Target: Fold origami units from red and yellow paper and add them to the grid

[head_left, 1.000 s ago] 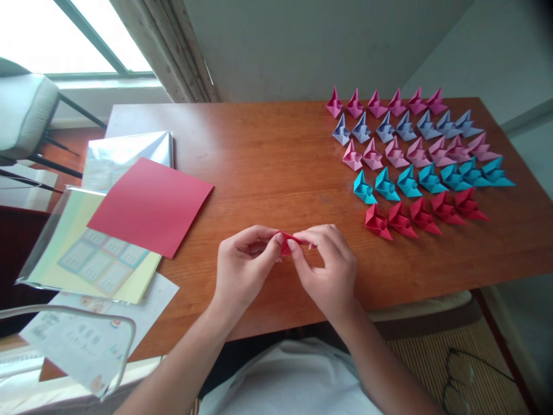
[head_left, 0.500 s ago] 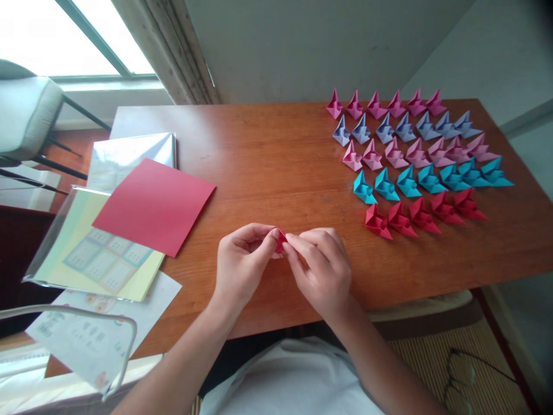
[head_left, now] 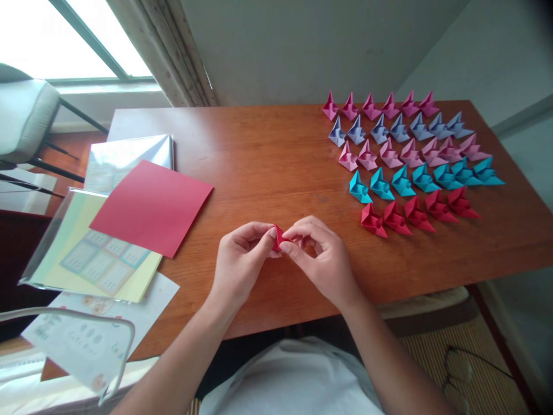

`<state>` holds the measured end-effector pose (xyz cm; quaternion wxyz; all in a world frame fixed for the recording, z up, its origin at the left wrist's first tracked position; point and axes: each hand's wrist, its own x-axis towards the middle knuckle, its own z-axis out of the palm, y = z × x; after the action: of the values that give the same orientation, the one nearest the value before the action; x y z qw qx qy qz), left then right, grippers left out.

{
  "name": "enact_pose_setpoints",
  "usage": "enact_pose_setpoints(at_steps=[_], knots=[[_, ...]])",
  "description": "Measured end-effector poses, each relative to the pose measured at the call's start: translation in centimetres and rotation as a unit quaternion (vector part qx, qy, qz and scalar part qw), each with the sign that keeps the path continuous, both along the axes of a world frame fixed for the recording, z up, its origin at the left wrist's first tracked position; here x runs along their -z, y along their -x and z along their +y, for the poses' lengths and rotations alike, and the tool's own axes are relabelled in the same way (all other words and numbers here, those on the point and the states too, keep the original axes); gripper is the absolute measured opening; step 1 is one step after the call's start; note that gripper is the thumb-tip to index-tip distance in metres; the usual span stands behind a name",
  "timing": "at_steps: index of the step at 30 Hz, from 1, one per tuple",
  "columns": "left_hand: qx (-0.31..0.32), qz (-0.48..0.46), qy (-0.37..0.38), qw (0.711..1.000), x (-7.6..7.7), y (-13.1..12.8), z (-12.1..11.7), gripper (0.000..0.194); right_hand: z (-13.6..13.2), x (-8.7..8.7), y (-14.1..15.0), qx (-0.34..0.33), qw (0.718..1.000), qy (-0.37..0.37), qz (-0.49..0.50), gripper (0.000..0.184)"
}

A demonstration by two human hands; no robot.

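Both my hands meet over the front middle of the wooden table [head_left: 268, 155]. My left hand [head_left: 242, 265] and my right hand [head_left: 322, 259] pinch a small folded red paper piece [head_left: 277, 237] between thumbs and fingertips. Only a small corner of the red piece shows between the fingers. To the right, rows of finished folded paper pieces lie on the table: magenta [head_left: 371, 108], lavender [head_left: 380, 130], pink [head_left: 391, 154], cyan [head_left: 401, 182] and red [head_left: 395, 218].
A flat red paper sheet [head_left: 151, 206] lies at the left on a clear plastic pack of coloured paper [head_left: 78, 253], with printed sheets [head_left: 90, 334] below. A chair [head_left: 26, 115] stands by the window at far left. Glasses [head_left: 462, 369] lie on a mat at lower right.
My fingers have shifted on the red piece: less of it shows now, and my right hand has turned slightly and moved a little left. The camera view drifted a bit.
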<state>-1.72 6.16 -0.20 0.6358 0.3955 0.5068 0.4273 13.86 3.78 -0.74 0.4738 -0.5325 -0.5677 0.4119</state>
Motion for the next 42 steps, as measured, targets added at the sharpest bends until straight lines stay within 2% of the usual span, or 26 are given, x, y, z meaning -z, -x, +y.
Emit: enact_pose_setpoints(at_steps=[6,11,17,25,34,42], knots=[[0.022,-0.006,0.000,1.000,-0.4,-0.1,0.0,0.019,-0.1,0.3,-0.4,-0.002,0.994,0.102,0.032,0.019],[0.048,-0.019,0.003,0.999,-0.7,-0.6,-0.3,0.027,-0.1,0.4,-0.7,0.018,0.992,0.104,0.067,0.018],[0.052,-0.040,0.009,0.998,-0.2,-0.4,-0.1,0.030,0.0,0.2,-1.4,-0.010,0.988,0.102,0.119,0.016],[0.019,-0.042,0.032,0.998,-0.1,-0.1,0.0,0.026,-0.4,0.1,-1.7,-0.039,0.994,0.093,0.045,0.031],[0.018,-0.012,0.033,0.999,-0.5,-0.5,-0.1,0.025,-0.2,0.3,-1.4,-0.044,0.997,0.067,-0.004,0.022],[0.020,0.000,0.023,1.000,-0.7,-0.5,-0.3,0.020,-0.3,0.3,-1.5,-0.043,0.997,0.043,-0.055,0.020]])
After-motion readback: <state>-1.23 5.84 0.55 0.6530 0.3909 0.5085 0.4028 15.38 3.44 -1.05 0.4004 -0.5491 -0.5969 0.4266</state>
